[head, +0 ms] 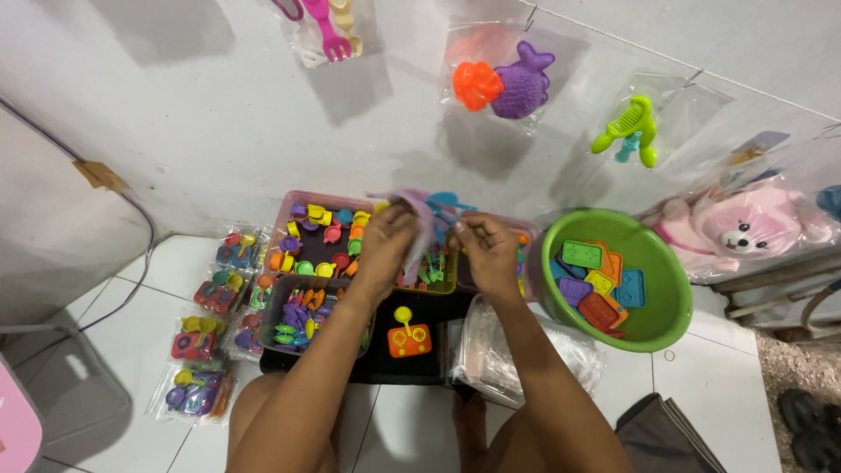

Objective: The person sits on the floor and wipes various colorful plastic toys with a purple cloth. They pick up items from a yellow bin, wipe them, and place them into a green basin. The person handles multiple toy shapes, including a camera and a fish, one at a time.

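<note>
Seated on a white tiled floor (648, 385) against a pale wall (201, 114), both hands raised over open trays of small plastic toys, within easy reach of every sorted supply. Left hand (388, 235) and right hand (484, 250) level with each other, a thin clear bag (427, 226) with a few bright pieces stretched between them, apparently to keep its mouth spread. Left fingers (396, 219) curled tight and pinching the bag's upper edge; right fingers (466, 235) bent inward, gripping the opposite edge; exact finger spread blurred. Directly below, a pink tray (320, 203) of coloured bits, a grey tray (279, 298) beside it, and an orange toy (409, 337) on a black mat (420, 307). Stack of empty clear bags (508, 350) near the right forearm, close for picking. Green basin (653, 324) of flat coloured blocks to the right. Filled packets (206, 342) laid in rows at left, apart from the loose stock. Sample packs (499, 79) hung on the wall, a bagged pink plush (745, 229) at far right.
</note>
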